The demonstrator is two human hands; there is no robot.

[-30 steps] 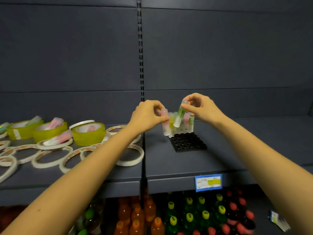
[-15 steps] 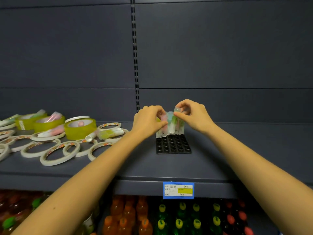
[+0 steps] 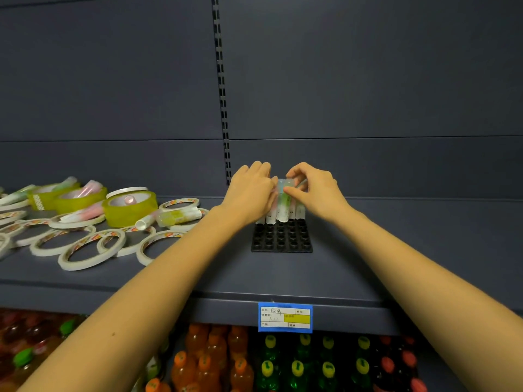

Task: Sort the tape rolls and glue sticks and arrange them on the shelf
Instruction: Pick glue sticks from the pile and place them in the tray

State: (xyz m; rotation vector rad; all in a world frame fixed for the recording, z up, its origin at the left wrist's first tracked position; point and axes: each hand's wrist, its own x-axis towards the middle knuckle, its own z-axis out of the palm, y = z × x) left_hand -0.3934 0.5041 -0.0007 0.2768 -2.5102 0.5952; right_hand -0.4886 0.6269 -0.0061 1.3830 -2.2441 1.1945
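A black holder tray [image 3: 282,240] with round holes lies on the grey shelf [image 3: 368,250]. Several glue sticks stand in its back row. My right hand [image 3: 314,190] pinches the top of a green glue stick [image 3: 283,203] standing upright in that row. My left hand [image 3: 250,190] rests against the sticks on the row's left side, fingers over them; what it holds is hidden. To the left lie flat white tape rings [image 3: 90,248], yellow tape rolls [image 3: 130,206] and loose glue sticks [image 3: 178,216].
A slotted upright [image 3: 222,108] runs down the shelf's back wall. A blue and yellow price label [image 3: 285,317] hangs on the shelf's front edge. Drink bottles [image 3: 297,369] fill the level below. Bare shelf extends right of the tray.
My right hand has lowered the green glue stick from a tilted position above the tray to upright in the back row. Both hands have closed in on the row.
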